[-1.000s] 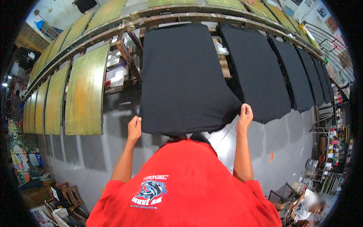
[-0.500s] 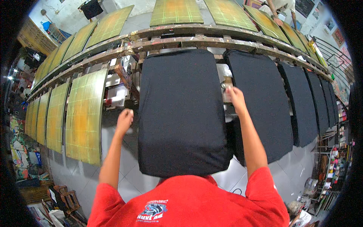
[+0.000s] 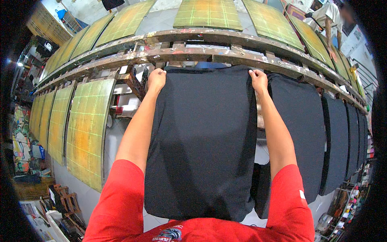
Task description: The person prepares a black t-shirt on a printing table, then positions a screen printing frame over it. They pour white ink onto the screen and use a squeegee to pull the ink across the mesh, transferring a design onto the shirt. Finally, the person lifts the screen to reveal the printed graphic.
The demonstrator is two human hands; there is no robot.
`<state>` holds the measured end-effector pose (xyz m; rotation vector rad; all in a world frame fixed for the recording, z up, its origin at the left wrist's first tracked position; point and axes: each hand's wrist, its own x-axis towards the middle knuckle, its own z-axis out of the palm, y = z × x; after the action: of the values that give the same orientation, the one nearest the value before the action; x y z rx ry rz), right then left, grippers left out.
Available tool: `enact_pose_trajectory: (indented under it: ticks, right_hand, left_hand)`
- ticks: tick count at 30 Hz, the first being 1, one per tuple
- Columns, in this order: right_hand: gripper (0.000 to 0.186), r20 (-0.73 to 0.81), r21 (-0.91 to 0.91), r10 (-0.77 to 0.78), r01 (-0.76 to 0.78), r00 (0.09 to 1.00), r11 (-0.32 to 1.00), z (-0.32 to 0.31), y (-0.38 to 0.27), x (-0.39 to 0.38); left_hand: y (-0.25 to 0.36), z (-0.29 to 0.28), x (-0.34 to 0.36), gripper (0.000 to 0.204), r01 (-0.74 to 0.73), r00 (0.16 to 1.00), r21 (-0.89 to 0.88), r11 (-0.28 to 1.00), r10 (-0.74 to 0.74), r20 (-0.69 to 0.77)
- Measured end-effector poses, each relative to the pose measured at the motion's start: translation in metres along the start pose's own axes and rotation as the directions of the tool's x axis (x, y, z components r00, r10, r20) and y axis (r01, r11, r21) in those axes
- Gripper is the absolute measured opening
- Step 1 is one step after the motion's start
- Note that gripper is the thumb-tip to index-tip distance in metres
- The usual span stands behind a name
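A black cloth garment [image 3: 199, 149] is spread over the board directly in front of me. My left hand [image 3: 157, 79] pinches its far left corner, close to the wooden rail [image 3: 209, 51]. My right hand [image 3: 258, 80] grips the far right corner in the same way, thumb and fingers together. Both my arms stretch forward along the garment's sides. Beside it on the right, more boards are covered in black cloth [image 3: 298, 137].
Bare yellow-green boards [image 3: 88, 133] line the left side and the row beyond the double rail [image 3: 207, 16]. At the back right, another person [image 3: 328, 18] in pale clothing reaches toward a far board. Cluttered shelving [image 3: 348, 209] stands at the lower right.
Both my hands have moved from the garment's near end up to its far corners and now grip them. The co-worker at back right has come further into view.
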<state>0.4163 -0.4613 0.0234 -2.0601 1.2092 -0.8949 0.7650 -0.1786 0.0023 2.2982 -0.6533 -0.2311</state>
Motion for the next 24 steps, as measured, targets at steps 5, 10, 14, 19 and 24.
enact_pose_trajectory:
  ticks: [5,10,14,19,24]
  right_hand:
    - [0.027,-0.205,0.123,0.054,-0.029,0.977,0.992,-0.002,-0.012,0.031]
    - [0.029,-0.121,-0.139,0.055,-0.072,0.991,0.988,0.012,-0.030,0.026]
    - [0.033,0.077,-0.065,0.199,-0.195,0.977,0.979,0.013,0.015,0.022]
    - [0.041,0.245,0.424,0.361,-0.434,0.900,0.795,0.005,0.049,0.015]
    - [0.027,0.547,0.428,0.371,-0.632,0.750,0.646,-0.017,0.021,-0.014]
  left_hand:
    - [0.031,-0.015,0.004,0.022,-0.113,0.963,0.084,0.990,0.130,-0.235]
    - [0.000,-0.018,0.019,0.024,-0.070,0.965,0.083,0.994,0.088,-0.248]
    - [-0.001,-0.003,0.026,0.025,-0.040,0.998,0.029,0.999,0.042,-0.056]
    - [-0.024,-0.001,0.028,0.029,0.100,0.988,-0.254,0.962,-0.066,0.137]
    - [-0.008,-0.007,0.011,0.022,0.124,0.954,-0.491,0.862,0.033,0.298]
